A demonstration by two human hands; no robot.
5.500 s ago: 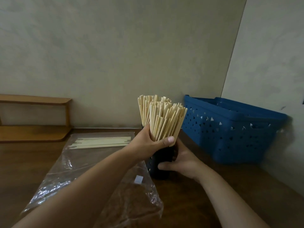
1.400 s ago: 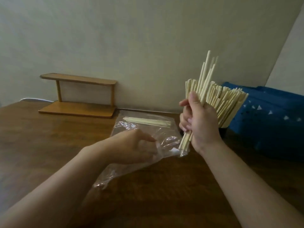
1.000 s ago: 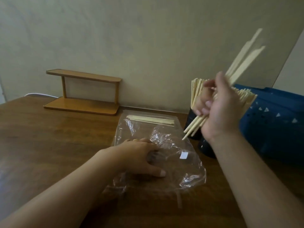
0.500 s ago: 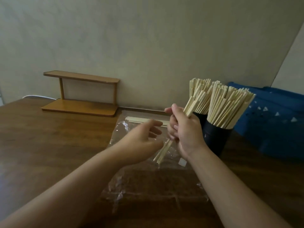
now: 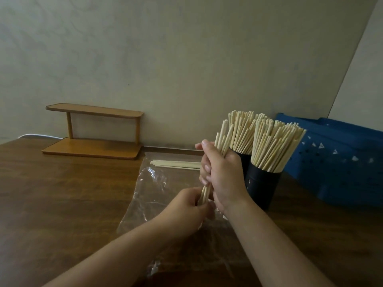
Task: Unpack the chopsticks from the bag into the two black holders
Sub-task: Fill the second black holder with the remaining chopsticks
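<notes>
My right hand [image 5: 223,179] grips a small bundle of chopsticks [image 5: 220,141] upright, fingers curled tight. My left hand [image 5: 186,206] pinches their lower tips, above the bag [image 5: 161,189], left of the two black holders [image 5: 263,187].

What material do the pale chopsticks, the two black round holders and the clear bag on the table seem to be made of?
Pale chopsticks: probably bamboo or light wood, matte and unvarnished, with square-cut ends.
Two black round holders: smooth and dark with a faint sheen, perhaps plastic or coated metal; the picture leaves it open.
Clear bag: thin transparent plastic film, crinkled, with glossy highlights.
</notes>
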